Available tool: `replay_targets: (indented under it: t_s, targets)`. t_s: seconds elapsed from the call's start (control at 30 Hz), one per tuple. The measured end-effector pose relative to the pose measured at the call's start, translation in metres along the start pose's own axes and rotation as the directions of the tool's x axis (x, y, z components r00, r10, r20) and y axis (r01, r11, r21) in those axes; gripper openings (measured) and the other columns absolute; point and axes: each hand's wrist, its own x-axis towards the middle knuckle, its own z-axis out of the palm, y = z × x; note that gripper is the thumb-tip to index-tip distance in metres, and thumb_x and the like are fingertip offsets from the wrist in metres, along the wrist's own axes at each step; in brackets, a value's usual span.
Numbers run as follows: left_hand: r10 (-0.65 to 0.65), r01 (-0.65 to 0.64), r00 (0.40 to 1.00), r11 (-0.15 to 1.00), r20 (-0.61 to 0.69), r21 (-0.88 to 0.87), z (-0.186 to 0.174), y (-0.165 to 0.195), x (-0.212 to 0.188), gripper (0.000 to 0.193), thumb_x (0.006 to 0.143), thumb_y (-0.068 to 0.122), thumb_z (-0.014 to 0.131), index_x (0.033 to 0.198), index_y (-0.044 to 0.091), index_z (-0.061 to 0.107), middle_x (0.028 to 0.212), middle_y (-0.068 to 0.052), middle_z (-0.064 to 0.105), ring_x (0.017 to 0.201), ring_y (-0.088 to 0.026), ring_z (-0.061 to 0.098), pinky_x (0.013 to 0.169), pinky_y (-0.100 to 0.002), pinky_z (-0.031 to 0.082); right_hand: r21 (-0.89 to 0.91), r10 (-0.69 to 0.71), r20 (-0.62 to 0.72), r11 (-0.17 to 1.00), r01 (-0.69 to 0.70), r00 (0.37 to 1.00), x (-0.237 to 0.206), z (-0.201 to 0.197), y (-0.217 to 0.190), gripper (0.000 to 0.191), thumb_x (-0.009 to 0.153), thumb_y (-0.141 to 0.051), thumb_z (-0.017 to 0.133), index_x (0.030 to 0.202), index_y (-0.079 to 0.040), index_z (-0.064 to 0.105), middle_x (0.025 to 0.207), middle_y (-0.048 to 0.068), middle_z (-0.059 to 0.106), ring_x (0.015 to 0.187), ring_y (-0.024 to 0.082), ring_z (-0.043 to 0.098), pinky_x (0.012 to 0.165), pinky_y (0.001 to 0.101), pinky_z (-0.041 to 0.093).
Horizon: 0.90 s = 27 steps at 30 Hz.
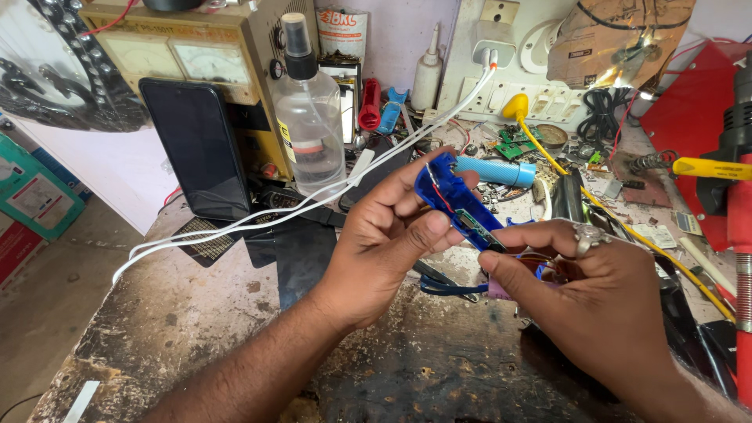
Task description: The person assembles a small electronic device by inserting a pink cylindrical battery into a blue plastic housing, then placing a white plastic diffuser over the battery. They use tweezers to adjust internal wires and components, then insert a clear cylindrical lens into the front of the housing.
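Far left, black phone leaning on a beige power supply, clear spray bottle just right of it, white cable trailing across the worn bench

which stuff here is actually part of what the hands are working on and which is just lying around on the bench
In hand:
- blue plastic casing, opened, with a red wire and small circuit board inside
- left hand gripping the casing
- right hand pinching its lower end

Lying about:
- spray bottle
- black phone leaning upright
- white cable
- light blue cylinder
- yellow cable
- worn workbench
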Motion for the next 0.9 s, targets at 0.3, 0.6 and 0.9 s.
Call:
replay_targets:
  t_s: [0.3, 0.6, 0.9]
  targets:
    - [-0.006, 0.008, 0.997, 1.0, -0.083, 0.021, -0.001, -0.007, 0.001, 0.061, 0.104, 0.011, 0.061, 0.16, 0.006, 0.037, 0.146, -0.014, 0.061, 0.127, -0.018, 0.062, 0.107, -0.038, 0.055, -0.288, -0.424, 0.016, 0.865, 0.411, 0.905, -0.001, -0.007, -0.005, 0.023, 0.082, -0.013, 0.078, 0.104, -0.006, 0.079, 0.086, 0.006, 0.08, 0.063, 0.012, 0.075, 0.058, 0.0266, 0.056]
    - [0.012, -0.012, 0.999, 1.0, -0.039, 0.013, 0.001, -0.008, 0.001, 0.059, 0.106, 0.009, 0.059, 0.161, 0.007, 0.036, 0.149, -0.015, 0.059, 0.13, -0.019, 0.061, 0.11, -0.039, 0.055, -0.198, -0.181, 0.077, 0.961, 0.193, 0.98, 0.007, -0.018, 0.01, 0.018, 0.084, -0.016, 0.078, 0.082, 0.002, 0.079, 0.09, 0.001, 0.08, 0.057, 0.002, 0.067, 0.047, 0.0227, 0.052]
    - [-0.004, 0.003, 0.999, 1.0, -0.053, -0.022, 0.007, -0.011, -0.002, 0.056, 0.109, 0.011, 0.055, 0.161, 0.008, 0.036, 0.145, -0.012, 0.06, 0.129, -0.018, 0.06, 0.112, -0.039, 0.052, -0.3, -0.15, 0.101, 0.938, 0.174, 0.984, 0.005, -0.017, 0.009, 0.02, 0.084, -0.023, 0.08, 0.101, -0.014, 0.084, 0.076, 0.0, 0.077, 0.044, 0.006, 0.06, 0.042, 0.027, 0.046]
